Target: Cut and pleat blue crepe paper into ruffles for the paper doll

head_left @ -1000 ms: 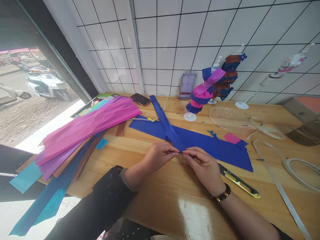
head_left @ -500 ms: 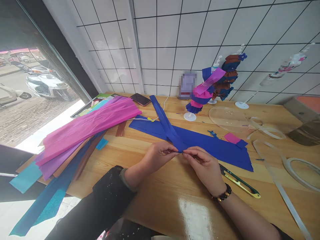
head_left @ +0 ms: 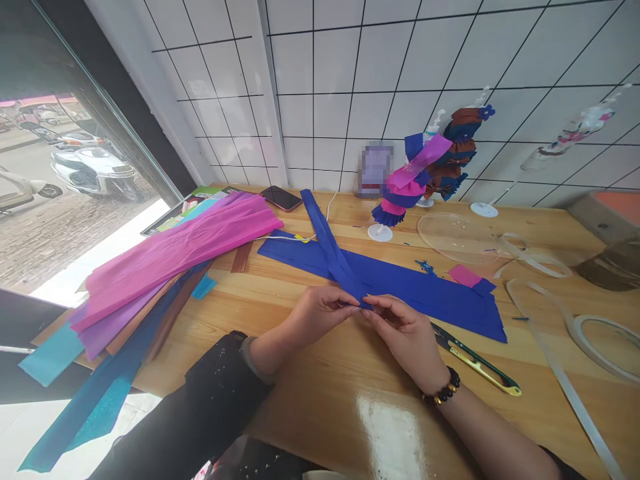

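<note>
A long folded strip of blue crepe paper (head_left: pixel 333 247) runs from the back of the table towards me. My left hand (head_left: pixel 325 310) pinches its near end between thumb and fingertips. Right beside it, my right hand (head_left: pixel 405 337) pinches the same end, the fingertips of both hands almost touching. Beneath the strip lies a wide flat piece of blue crepe paper (head_left: pixel 430 291). Scissors with green and yellow handles (head_left: pixel 480 367) rest on the table by my right wrist, their tips partly hidden by the hand.
Pink crepe paper (head_left: pixel 185 247) tops a stack of coloured sheets at the left. A phone (head_left: pixel 281 199) and a white cable (head_left: pixel 329 210) lie behind. Dressed doll-like figures (head_left: pixel 405 183) stand at the back. Rolls of white tape (head_left: pixel 607 343) and a pink scrap (head_left: pixel 463 275) are to the right.
My right hand has shifted slightly left, its fingertips closer to my left hand's on the strip's end. More of the scissors shows. The rest looks the same.
</note>
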A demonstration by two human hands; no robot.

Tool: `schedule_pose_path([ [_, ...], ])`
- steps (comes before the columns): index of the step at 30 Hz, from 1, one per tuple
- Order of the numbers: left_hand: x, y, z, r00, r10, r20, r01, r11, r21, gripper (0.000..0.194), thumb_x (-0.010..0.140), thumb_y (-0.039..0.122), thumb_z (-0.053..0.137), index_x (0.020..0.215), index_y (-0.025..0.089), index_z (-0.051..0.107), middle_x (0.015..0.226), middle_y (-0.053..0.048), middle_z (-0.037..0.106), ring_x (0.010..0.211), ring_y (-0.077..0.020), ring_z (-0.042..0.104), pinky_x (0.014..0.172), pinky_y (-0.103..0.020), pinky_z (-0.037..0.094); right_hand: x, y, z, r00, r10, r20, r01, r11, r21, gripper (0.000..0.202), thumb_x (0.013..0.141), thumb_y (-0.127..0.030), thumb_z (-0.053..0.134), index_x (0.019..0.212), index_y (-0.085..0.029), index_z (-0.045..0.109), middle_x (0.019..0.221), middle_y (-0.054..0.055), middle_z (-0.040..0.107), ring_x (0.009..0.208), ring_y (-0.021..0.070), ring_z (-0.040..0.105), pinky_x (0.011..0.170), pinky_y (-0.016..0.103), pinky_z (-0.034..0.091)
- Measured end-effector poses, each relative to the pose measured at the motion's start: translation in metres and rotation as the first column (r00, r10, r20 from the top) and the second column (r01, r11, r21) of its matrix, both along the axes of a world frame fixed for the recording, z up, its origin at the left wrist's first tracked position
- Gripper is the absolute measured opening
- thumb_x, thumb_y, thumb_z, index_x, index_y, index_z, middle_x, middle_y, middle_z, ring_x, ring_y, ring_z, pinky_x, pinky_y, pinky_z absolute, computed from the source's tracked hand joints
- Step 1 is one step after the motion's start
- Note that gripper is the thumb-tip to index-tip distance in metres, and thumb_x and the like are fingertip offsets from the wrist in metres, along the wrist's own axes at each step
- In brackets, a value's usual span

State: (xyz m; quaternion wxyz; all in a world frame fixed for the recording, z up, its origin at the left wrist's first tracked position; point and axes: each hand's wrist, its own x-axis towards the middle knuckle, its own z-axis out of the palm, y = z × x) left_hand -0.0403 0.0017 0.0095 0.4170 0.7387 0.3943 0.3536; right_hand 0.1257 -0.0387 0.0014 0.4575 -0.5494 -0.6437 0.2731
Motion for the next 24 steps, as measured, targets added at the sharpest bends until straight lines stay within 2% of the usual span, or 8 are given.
schedule_pose_path([
  [3, -0.0012, 0.0007, 0.001, 1.0, 0.002, -0.01, -0.002, 1.0, 0.012, 0.02, 0.074, 0.031, 0.057, 0.078, 0.014, 0.068, 0.074, -0.005, 0.066, 0.063, -0.011, 0.057, 0.058, -0.02, 0.044, 0.0002, 0.0003, 0.0004, 1.0, -0.004, -0.008, 0.003, 0.999, -0.034, 0.021, 0.074, -0.031, 0.058, 0.092, -0.021, 0.065, 0.087, 0.005, 0.066, 0.074, 0.0153, 0.061, 0.066, 0.029, 0.051],
  [7, -0.0018, 0.0012, 0.0022, 1.0, -0.019, -0.012, 0.02, 0.999, 0.045, 0.02, 0.075, 0.03, 0.055, 0.078, 0.014, 0.067, 0.072, -0.005, 0.065, 0.063, -0.0113, 0.057, 0.059, -0.02, 0.044, 0.0033, 0.0014, -0.0016, 0.999, 0.033, 0.004, -0.033, 0.999, 0.005, 0.019, 0.074, -0.029, 0.059, 0.091, -0.022, 0.067, 0.092, 0.005, 0.067, 0.083, 0.0173, 0.061, 0.072, 0.031, 0.05],
  [12, -0.0016, 0.0016, 0.0017, 0.999, -0.035, 0.005, 0.035, 0.997, 0.066, 0.02, 0.075, 0.03, 0.055, 0.076, 0.014, 0.067, 0.072, -0.005, 0.065, 0.063, -0.0107, 0.057, 0.059, -0.02, 0.044, 0.0063, 0.0024, -0.003, 0.999, 0.05, 0.0, -0.05, 0.998, 0.039, 0.016, 0.074, -0.027, 0.059, 0.088, -0.025, 0.069, 0.09, 0.004, 0.068, 0.083, 0.0171, 0.062, 0.074, 0.031, 0.051],
  [24, -0.0005, 0.0009, 0.0023, 0.997, -0.016, 0.073, 0.019, 0.999, -0.04, 0.021, 0.073, 0.031, 0.058, 0.075, 0.012, 0.066, 0.071, -0.006, 0.064, 0.061, -0.0104, 0.056, 0.057, -0.02, 0.043, 0.0054, 0.0014, -0.0023, 0.999, 0.03, -0.037, -0.029, 0.999, 0.012, 0.012, 0.073, -0.027, 0.06, 0.08, -0.023, 0.069, 0.086, 0.005, 0.069, 0.08, 0.0171, 0.063, 0.073, 0.032, 0.051],
])
